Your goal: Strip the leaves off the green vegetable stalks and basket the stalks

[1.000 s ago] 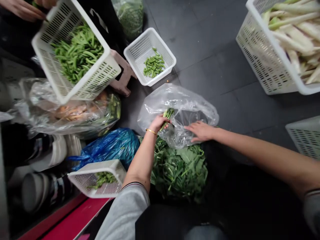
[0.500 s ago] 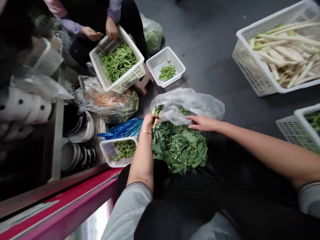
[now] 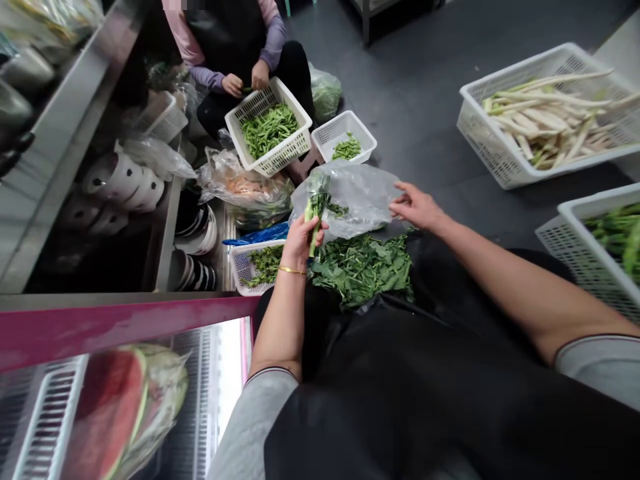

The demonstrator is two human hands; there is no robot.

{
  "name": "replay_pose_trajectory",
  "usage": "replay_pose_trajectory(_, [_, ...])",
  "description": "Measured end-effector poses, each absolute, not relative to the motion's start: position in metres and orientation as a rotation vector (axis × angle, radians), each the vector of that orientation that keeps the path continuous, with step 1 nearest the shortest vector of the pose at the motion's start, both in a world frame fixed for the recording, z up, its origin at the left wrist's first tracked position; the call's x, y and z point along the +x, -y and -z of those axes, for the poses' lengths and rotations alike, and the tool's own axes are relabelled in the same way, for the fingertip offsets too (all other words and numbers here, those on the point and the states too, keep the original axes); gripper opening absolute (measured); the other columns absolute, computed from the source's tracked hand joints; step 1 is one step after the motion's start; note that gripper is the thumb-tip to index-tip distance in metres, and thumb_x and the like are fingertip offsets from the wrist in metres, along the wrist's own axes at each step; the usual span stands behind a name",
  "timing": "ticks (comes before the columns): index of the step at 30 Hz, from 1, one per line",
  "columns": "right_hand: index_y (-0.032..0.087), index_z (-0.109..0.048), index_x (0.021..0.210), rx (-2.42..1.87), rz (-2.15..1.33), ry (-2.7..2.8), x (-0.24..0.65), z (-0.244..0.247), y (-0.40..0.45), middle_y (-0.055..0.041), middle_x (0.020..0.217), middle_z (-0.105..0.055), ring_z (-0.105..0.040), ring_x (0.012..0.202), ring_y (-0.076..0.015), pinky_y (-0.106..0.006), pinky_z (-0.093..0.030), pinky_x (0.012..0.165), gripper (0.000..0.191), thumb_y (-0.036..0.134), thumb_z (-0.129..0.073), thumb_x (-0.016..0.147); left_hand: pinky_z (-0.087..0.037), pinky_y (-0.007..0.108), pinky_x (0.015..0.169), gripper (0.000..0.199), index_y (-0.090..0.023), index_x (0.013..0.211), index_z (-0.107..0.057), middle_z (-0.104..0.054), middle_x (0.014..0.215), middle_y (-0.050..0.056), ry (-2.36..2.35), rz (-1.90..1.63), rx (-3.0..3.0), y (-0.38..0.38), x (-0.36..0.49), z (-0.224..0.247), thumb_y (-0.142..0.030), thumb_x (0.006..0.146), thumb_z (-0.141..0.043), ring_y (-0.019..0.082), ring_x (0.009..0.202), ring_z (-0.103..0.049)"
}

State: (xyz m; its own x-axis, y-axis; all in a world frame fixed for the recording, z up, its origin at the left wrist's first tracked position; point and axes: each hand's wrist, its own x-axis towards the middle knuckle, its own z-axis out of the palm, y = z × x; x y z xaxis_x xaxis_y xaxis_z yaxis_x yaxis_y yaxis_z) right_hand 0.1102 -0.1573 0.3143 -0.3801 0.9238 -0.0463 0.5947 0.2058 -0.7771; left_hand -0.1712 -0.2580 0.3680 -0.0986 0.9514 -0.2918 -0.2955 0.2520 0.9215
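My left hand, with a gold bangle at the wrist, is closed around a small bunch of green leafy stalks. The leafy tops point away from me, against a clear plastic bag. My right hand is at the bag's right edge, its fingers apart and slightly bent. Whether the fingertips touch the film is hard to tell. Below both hands lies a pile of dark green leaves on black plastic at my lap. Some greens show at the bag.
Across from me a person handles something green over a basket of green pods. A smaller white basket stands beside it. White radish-like stalks fill a crate at right. A cooler with cut watermelon is at lower left.
My view has shifted, bringing the watermelon into sight. The left hand holds the bunch higher, against the bag. My right hand has moved up and right to the bag's edge, fingers more spread.
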Motion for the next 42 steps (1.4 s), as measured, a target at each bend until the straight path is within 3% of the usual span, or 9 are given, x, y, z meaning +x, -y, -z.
replay_pose_trajectory(8, [0.002, -0.024, 0.146, -1.516, -0.348, 2.521, 0.085, -0.280, 0.134, -0.0288, 0.140, -0.038, -0.038, 0.127, -0.0419, -0.055, -0.031, 0.104, 0.106, 0.057, -0.071, 0.068, -0.028, 0.016, 0.037, 0.021, -0.018, 0.079, -0.045, -0.062, 0.063, 0.000, -1.265, -1.117, 0.732, 0.242, -0.192, -0.357, -0.027, 0.073, -0.063, 0.005, 0.040, -0.046])
replay_pose_trajectory(14, [0.018, -0.065, 0.114, -1.810, -0.716, 2.308, 0.052, -0.237, 0.077, -0.0163, 0.113, -0.065, -0.056, 0.103, -0.0269, -0.042, -0.040, 0.091, 0.034, 0.035, -0.057, 0.085, -0.029, 0.018, 0.034, 0.033, -0.018, 0.085, -0.046, -0.064, 0.067, 0.000, -1.228, -1.049, 0.767, 0.234, -0.220, -0.333, -0.034, 0.067, -0.069, 0.006, 0.038, -0.045])
replay_pose_trajectory(16, [0.017, -0.070, 0.100, -1.817, -0.793, 2.264, 0.059, -0.251, 0.042, -0.0132, 0.097, -0.069, -0.060, 0.087, -0.0207, -0.033, -0.044, 0.078, 0.027, 0.032, -0.050, 0.089, -0.029, 0.018, 0.034, 0.033, -0.018, 0.086, -0.046, -0.064, 0.068, 0.001, -1.251, -1.044, 0.770, 0.215, -0.230, -0.327, -0.034, 0.067, -0.068, 0.006, 0.038, -0.046])
replay_pose_trajectory(21, [0.007, -0.065, 0.109, -2.070, -0.790, 2.006, 0.107, -0.277, -0.029, -0.0146, 0.082, -0.068, -0.061, 0.075, -0.0174, -0.029, -0.042, 0.066, 0.037, 0.027, -0.039, 0.092, -0.031, 0.017, 0.037, 0.022, -0.018, 0.090, -0.046, -0.061, 0.064, -0.002, -1.493, -0.858, 0.768, 0.145, -0.232, -0.289, -0.026, 0.074, -0.059, 0.006, 0.039, -0.047])
replay_pose_trajectory(28, [0.001, -0.065, 0.104, -2.292, -0.962, 2.129, 0.123, -0.201, -0.020, -0.0289, 0.106, -0.063, -0.061, 0.097, -0.0351, -0.038, -0.044, 0.076, 0.046, 0.034, -0.073, 0.073, -0.033, 0.020, 0.034, 0.016, -0.015, 0.074, -0.052, -0.059, 0.049, 0.000, -1.374, -0.246, 0.697, 0.131, -0.179, -0.228, -0.014, 0.066, -0.067, 0.012, 0.034, -0.049])
replay_pose_trajectory(32, [0.003, -0.054, 0.122, -2.187, -0.805, 2.008, 0.127, -0.218, -0.018, -0.0327, 0.125, -0.050, -0.049, 0.113, -0.0426, -0.053, -0.036, 0.092, 0.063, 0.027, -0.077, 0.069, -0.032, 0.019, 0.033, 0.024, -0.016, 0.081, -0.052, -0.063, 0.057, 0.003, -1.139, -0.440, 0.619, 0.157, -0.174, -0.244, -0.026, 0.068, -0.070, 0.011, 0.035, -0.049])
replay_pose_trajectory(34, [0.010, -0.052, 0.124, -2.049, -0.714, 1.957, 0.123, -0.249, -0.012, -0.0270, 0.130, -0.048, -0.046, 0.118, -0.0378, -0.051, -0.033, 0.097, 0.054, 0.025, -0.071, 0.076, -0.031, 0.017, 0.033, 0.029, -0.017, 0.085, -0.049, -0.063, 0.061, 0.001, -1.051, -0.787, 0.544, 0.169, -0.172, -0.261, -0.030, 0.070, -0.070, 0.009, 0.037, -0.048])
replay_pose_trajectory(37, [0.014, -0.061, 0.107, -1.736, -1.146, 1.878, 0.097, -0.295, 0.029, -0.0177, 0.110, -0.062, -0.058, 0.100, -0.0267, -0.038, -0.046, 0.081, 0.030, 0.035, -0.059, 0.085, -0.033, 0.016, 0.037, 0.032, -0.020, 0.088, -0.045, -0.061, 0.066, -0.002, -0.936, -1.180, 0.432, 0.190, -0.157, -0.288, -0.034, 0.073, -0.069, 0.008, 0.043, -0.050])
replay_pose_trajectory(42, [0.015, -0.063, 0.075, -1.170, -1.757, 1.722, 0.037, -0.326, 0.154, -0.0032, 0.065, -0.063, -0.056, 0.054, -0.0121, -0.022, -0.039, 0.045, 0.043, 0.057, -0.068, 0.069, -0.039, 0.018, 0.042, 0.041, -0.020, 0.093, -0.046, -0.060, 0.067, -0.003, -0.853, -1.223, 0.477, 0.243, -0.117, -0.317, -0.039, 0.071, -0.074, 0.009, 0.045, -0.054])
